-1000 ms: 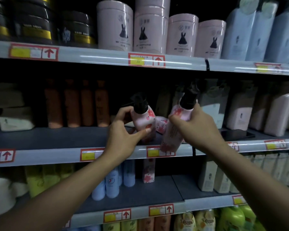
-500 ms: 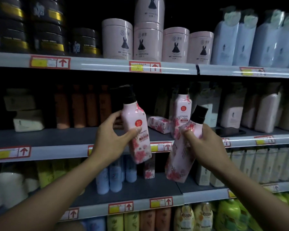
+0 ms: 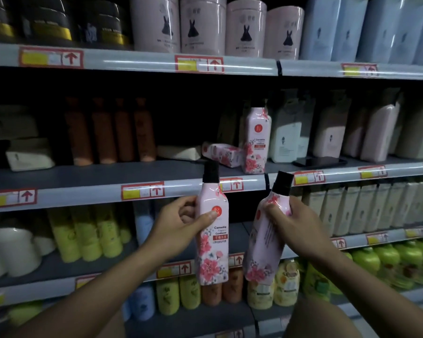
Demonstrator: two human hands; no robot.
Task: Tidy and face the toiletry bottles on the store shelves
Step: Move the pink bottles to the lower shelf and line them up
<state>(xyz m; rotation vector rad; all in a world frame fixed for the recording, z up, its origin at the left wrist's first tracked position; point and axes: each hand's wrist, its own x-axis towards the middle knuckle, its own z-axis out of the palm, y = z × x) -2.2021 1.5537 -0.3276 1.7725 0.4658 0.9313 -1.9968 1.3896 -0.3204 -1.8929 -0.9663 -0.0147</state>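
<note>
My left hand [image 3: 181, 224] grips an upright pink floral conditioner bottle [image 3: 213, 245] with a black cap, label facing me, held out in front of the shelves. My right hand [image 3: 291, 222] grips a second pink floral bottle [image 3: 264, 245] near its shoulder; this one tilts right and shows its back. On the middle shelf [image 3: 108, 189] a third matching bottle [image 3: 257, 140] stands upright, and a fourth one [image 3: 222, 153] lies on its side just left of it.
Orange bottles [image 3: 110, 132] stand at the middle shelf's left, pale refill pouches [image 3: 332, 132] at its right, and a dark phone-like slab [image 3: 319, 161] lies near the edge. Pink rabbit canisters [image 3: 217, 28] fill the top shelf. Yellow, blue and green bottles line the lower shelves.
Both hands have lifted the two pink bottles off the middle shelf and brought them down and toward me. The left bottle now stands upright with its label facing me.
</note>
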